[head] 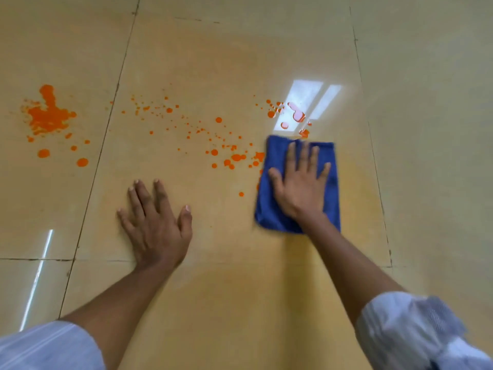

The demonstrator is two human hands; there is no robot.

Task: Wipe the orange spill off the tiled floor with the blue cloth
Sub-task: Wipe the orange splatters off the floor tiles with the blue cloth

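Observation:
A folded blue cloth [330,188] lies flat on the beige tiled floor [226,62], right of centre. My right hand [300,185] presses down on it with fingers straight and spread. The orange spill runs across the floor: a large blotch [48,116] at far left, a trail of small drops [213,145] through the middle, and bigger drops [298,116] just beyond the cloth's far edge. Some drops touch the cloth's left edge. My left hand [157,225] rests flat on bare tile, to the left of the cloth and nearer than the drops.
Dark grout lines [106,134] cross the floor. A bright window reflection [312,100] glares on the tile just beyond the cloth. A thin light streak [40,268] shows at lower left. My rolled-up sleeves fill the bottom corners.

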